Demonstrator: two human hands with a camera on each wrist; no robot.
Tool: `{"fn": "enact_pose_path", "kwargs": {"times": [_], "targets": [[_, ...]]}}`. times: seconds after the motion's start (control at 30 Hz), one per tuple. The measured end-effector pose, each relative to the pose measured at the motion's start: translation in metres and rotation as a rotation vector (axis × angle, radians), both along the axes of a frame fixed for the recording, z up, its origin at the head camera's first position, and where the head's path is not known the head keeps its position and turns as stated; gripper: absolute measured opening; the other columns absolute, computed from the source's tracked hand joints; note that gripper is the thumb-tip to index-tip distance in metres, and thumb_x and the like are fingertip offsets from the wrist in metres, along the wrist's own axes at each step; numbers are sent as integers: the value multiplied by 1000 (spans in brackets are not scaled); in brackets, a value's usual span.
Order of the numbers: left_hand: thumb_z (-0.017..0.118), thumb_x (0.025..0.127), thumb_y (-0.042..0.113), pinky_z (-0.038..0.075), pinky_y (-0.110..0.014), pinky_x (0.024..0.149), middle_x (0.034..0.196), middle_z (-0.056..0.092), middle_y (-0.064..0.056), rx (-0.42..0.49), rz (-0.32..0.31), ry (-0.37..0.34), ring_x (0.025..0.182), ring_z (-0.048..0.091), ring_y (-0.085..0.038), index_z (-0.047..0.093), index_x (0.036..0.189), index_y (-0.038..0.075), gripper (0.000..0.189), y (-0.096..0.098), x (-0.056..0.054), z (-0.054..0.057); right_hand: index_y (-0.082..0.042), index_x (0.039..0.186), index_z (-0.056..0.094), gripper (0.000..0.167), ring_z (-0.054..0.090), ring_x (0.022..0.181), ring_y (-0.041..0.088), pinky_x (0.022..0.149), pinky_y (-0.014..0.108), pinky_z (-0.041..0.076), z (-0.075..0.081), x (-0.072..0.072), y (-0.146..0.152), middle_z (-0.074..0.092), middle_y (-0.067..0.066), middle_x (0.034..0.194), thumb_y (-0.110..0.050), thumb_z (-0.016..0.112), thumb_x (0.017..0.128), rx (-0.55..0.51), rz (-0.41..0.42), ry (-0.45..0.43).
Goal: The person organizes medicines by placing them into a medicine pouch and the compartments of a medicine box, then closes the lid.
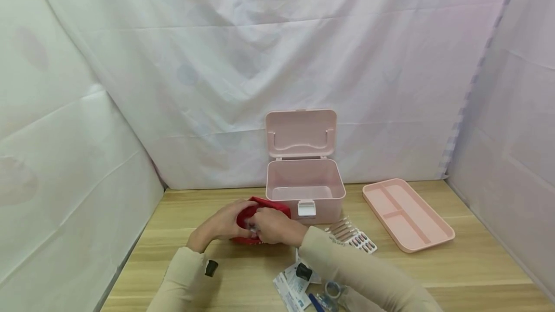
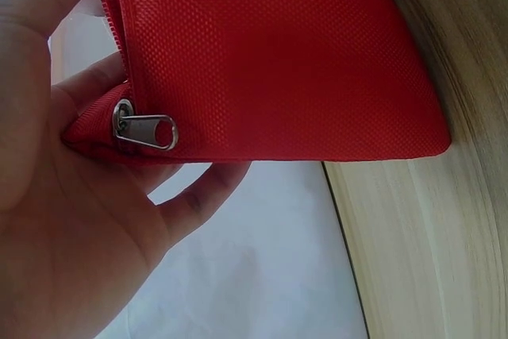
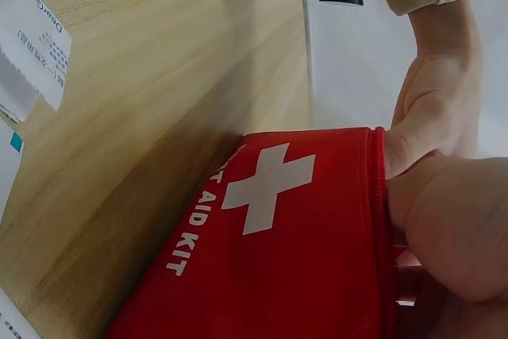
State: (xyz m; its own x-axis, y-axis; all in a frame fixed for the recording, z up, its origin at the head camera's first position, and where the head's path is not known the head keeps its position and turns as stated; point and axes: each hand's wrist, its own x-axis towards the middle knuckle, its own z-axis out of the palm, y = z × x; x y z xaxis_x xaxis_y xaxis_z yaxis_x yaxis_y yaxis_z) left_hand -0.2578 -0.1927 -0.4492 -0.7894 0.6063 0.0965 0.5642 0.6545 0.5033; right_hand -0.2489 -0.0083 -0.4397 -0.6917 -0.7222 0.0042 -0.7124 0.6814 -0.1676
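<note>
A red first aid pouch (image 1: 281, 205) with a white cross stands on the table before the pink box, its zipper open along the top. My left hand (image 1: 224, 220) holds the pouch's left end, with the metal zip pull (image 2: 147, 130) beside the palm in the left wrist view. From the right, my right hand (image 1: 274, 226) reaches into the opening. Its fingertips are mostly hidden inside; something small and pale shows beside them, too unclear to name. In the right wrist view the pouch's printed front (image 3: 317, 260) faces the camera.
Behind the pouch stands a pink box (image 1: 305, 177) with its lid raised. A pink divided tray (image 1: 409, 215) lies to the right. Blister packs (image 1: 363, 242), paper packets (image 1: 291, 285) and a tape roll (image 1: 333, 289) lie near my right forearm.
</note>
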Motion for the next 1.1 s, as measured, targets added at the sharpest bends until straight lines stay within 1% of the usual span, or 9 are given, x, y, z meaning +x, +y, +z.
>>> {"fn": "enact_pose_path", "kwargs": {"times": [0.17, 0.27, 0.47, 0.53, 0.63, 0.77, 0.87, 1.03, 1.1], "targets": [[84, 75, 28, 49, -49, 98, 132, 58, -8, 0, 16, -36, 117, 56, -27, 53, 139, 11, 73, 1, 0, 1, -21, 86, 73, 11, 56, 70, 9, 75, 24, 56, -4, 2, -2, 68, -8, 78, -12, 76, 82, -14, -76, -13], [84, 75, 27, 49, -49, 98, 132, 59, -8, 0, 16, -33, 116, 57, -27, 53, 139, 10, 73, 1, 0, 1, -20, 87, 75, 13, 54, 65, 10, 69, 24, 55, -4, 2, -3, 67, -7, 75, -10, 76, 80, -11, -114, -26], [83, 74, 25, 50, -49, 98, 132, 58, -9, -2, 13, -27, 116, 57, -27, 53, 139, 10, 73, 0, 0, 1, -18, 92, 76, 15, 54, 65, 10, 73, 26, 57, -3, 5, -3, 69, -5, 78, -10, 77, 79, -6, -138, -45], [83, 75, 25, 50, -49, 97, 133, 58, -8, -3, 16, -27, 116, 57, -27, 53, 139, 10, 73, 0, 0, 1, -19, 91, 75, 13, 55, 64, 10, 72, 25, 57, -1, 6, -2, 68, -6, 77, -10, 76, 81, -5, -123, -41], [83, 75, 24, 50, -48, 97, 132, 58, -8, -3, 18, -22, 116, 57, -27, 53, 139, 10, 72, 0, 1, 1, -19, 93, 75, 14, 58, 68, 10, 76, 24, 57, 3, 9, 1, 69, -6, 80, -14, 78, 81, -12, -95, -34], [83, 76, 24, 51, -49, 96, 131, 59, -9, 7, 15, -6, 114, 58, -28, 54, 138, 9, 70, -1, 1, -1, -19, 106, 75, 25, 65, 85, 10, 88, 30, 57, 11, 13, 10, 73, -6, 98, -20, 81, 81, -51, -58, -46], [83, 76, 25, 51, -49, 97, 131, 59, -10, 12, 15, 9, 115, 58, -28, 55, 137, 8, 69, -1, 1, -2, -17, 111, 74, 26, 66, 93, 11, 91, 30, 55, 19, 15, 20, 73, -3, 106, -19, 77, 86, -99, -20, -40], [83, 78, 29, 50, -47, 98, 128, 60, -6, 21, 24, 6, 113, 58, -24, 56, 136, 11, 66, -1, -1, -2, -12, 108, 74, 19, 64, 89, 10, 86, 26, 55, 28, 16, 42, 71, 0, 101, -18, 70, 91, -171, 43, 25], [83, 79, 29, 49, -47, 99, 127, 61, -5, 25, 31, 5, 113, 58, -23, 57, 135, 12, 65, 0, -1, -2, -11, 107, 74, 17, 63, 86, 10, 83, 27, 55, 31, 16, 51, 71, 1, 98, -18, 70, 92, -210, 61, 28]]}}
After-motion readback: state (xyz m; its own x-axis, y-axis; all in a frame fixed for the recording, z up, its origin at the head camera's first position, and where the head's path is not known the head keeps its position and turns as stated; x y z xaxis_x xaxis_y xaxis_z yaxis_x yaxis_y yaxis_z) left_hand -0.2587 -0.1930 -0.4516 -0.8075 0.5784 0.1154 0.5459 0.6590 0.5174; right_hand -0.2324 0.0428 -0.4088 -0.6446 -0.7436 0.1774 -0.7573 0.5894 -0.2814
